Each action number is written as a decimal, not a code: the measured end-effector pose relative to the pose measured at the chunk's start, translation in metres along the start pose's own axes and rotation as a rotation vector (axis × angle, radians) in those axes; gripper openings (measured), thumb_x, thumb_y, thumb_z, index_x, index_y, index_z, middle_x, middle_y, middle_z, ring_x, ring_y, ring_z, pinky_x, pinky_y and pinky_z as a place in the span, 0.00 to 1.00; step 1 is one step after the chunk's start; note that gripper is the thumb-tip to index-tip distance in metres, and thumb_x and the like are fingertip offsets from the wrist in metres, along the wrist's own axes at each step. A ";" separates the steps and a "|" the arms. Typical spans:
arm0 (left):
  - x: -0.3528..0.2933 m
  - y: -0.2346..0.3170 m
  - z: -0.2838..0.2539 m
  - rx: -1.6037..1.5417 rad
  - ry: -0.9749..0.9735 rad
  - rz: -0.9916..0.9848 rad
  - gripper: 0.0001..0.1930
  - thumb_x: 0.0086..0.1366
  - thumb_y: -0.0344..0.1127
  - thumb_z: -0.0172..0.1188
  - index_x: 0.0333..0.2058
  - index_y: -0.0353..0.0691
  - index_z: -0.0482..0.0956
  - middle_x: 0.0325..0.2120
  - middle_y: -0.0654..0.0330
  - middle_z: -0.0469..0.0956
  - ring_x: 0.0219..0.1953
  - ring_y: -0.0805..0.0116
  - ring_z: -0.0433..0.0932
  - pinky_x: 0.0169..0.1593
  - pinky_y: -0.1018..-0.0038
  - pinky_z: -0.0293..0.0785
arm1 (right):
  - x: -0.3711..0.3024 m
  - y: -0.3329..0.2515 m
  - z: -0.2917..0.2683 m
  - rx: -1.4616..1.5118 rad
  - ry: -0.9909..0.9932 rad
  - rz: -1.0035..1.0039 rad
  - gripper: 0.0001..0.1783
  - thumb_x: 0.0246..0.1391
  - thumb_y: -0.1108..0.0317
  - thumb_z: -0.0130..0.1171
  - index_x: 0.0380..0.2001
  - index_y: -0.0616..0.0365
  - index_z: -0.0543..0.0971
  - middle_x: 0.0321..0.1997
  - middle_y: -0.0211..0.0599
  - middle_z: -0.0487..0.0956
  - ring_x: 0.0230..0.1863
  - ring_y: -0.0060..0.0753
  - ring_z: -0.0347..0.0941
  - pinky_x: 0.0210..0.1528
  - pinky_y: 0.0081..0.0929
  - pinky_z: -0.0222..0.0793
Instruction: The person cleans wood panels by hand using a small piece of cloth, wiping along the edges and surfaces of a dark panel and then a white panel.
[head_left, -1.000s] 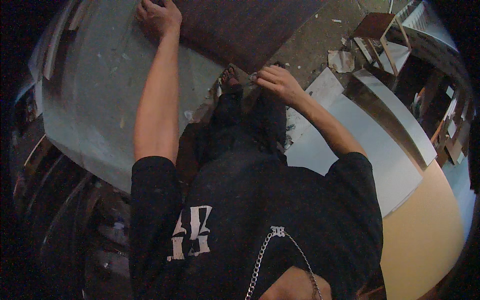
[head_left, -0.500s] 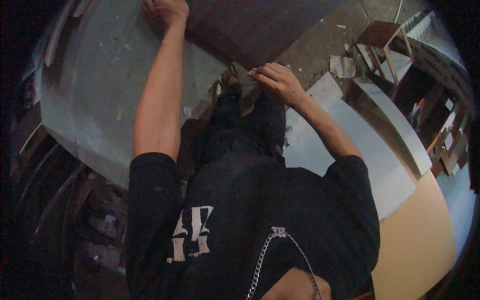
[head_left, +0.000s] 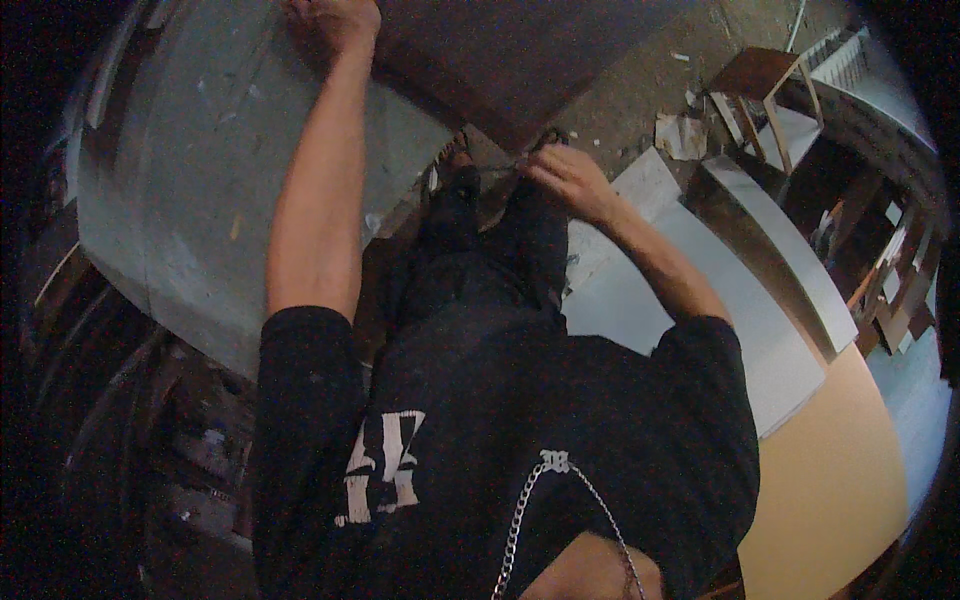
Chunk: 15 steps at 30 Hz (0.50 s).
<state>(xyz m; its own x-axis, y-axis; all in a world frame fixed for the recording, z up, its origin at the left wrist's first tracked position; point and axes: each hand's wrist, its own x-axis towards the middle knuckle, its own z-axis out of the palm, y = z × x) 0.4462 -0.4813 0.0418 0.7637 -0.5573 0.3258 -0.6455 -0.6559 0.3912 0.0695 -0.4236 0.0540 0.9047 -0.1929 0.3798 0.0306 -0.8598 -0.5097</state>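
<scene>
Board, a large dark brown flat wooden panel [head_left: 520, 55], fills the 12 o'clock part of the view, lying partly over a pale grey, paint-flecked counter [head_left: 190, 200] that spreads toward 9 and 10 o'clock. The left hand [head_left: 335, 20] is clenched on the panel's left edge at 11 o'clock, fingers curled over it, arm stretched straight. The right hand [head_left: 565, 175] sits just right of centre at 1 o'clock, by the panel's lowest corner, fingers pinched together; whether it grips the corner or something small I cannot tell. Below it are black trousers and dark shoes [head_left: 455, 185] on a littered concrete floor [head_left: 650, 90]. A small wooden stool [head_left: 760, 85] stands at 2 o'clock, white sheet boards [head_left: 680, 320] at 3 o'clock.
</scene>
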 end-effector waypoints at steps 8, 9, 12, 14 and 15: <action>-0.007 -0.010 0.011 -0.133 -0.020 -0.045 0.37 0.70 0.62 0.44 0.63 0.35 0.64 0.63 0.40 0.61 0.65 0.41 0.59 0.66 0.51 0.56 | 0.034 -0.019 -0.001 0.081 0.071 0.200 0.18 0.38 0.76 0.63 0.38 0.62 0.78 0.36 0.40 0.76 0.35 0.42 0.75 0.33 0.34 0.72; -0.007 -0.009 0.016 -0.152 -0.002 -0.026 0.37 0.70 0.62 0.44 0.63 0.34 0.63 0.63 0.39 0.61 0.65 0.41 0.60 0.66 0.52 0.56 | 0.035 -0.018 0.002 0.068 0.080 0.186 0.17 0.38 0.76 0.62 0.38 0.61 0.78 0.36 0.39 0.76 0.35 0.42 0.75 0.33 0.34 0.72; 0.000 -0.022 0.023 -0.175 0.068 0.024 0.36 0.70 0.60 0.46 0.62 0.33 0.63 0.63 0.39 0.62 0.64 0.40 0.60 0.66 0.52 0.57 | 0.039 -0.019 0.009 0.042 0.079 0.143 0.17 0.39 0.77 0.61 0.38 0.60 0.78 0.36 0.38 0.77 0.36 0.41 0.75 0.35 0.33 0.72; 0.001 -0.026 0.024 -0.174 0.099 0.057 0.36 0.70 0.60 0.47 0.62 0.33 0.64 0.62 0.39 0.62 0.64 0.40 0.61 0.66 0.52 0.57 | 0.032 -0.021 0.008 0.019 0.030 0.154 0.17 0.39 0.76 0.60 0.38 0.60 0.78 0.37 0.38 0.77 0.37 0.41 0.75 0.35 0.34 0.72; 0.000 -0.028 0.024 -0.166 0.099 0.053 0.36 0.70 0.60 0.47 0.62 0.33 0.64 0.62 0.39 0.62 0.64 0.40 0.61 0.66 0.52 0.57 | 0.030 -0.022 0.009 0.017 0.034 0.154 0.17 0.39 0.76 0.60 0.38 0.60 0.78 0.37 0.38 0.77 0.37 0.41 0.76 0.35 0.34 0.72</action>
<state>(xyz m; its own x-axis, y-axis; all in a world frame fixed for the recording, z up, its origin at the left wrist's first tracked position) 0.4645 -0.4758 0.0100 0.7304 -0.5311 0.4295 -0.6818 -0.5294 0.5049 0.0996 -0.4062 0.0696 0.8846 -0.3379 0.3215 -0.0999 -0.8107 -0.5769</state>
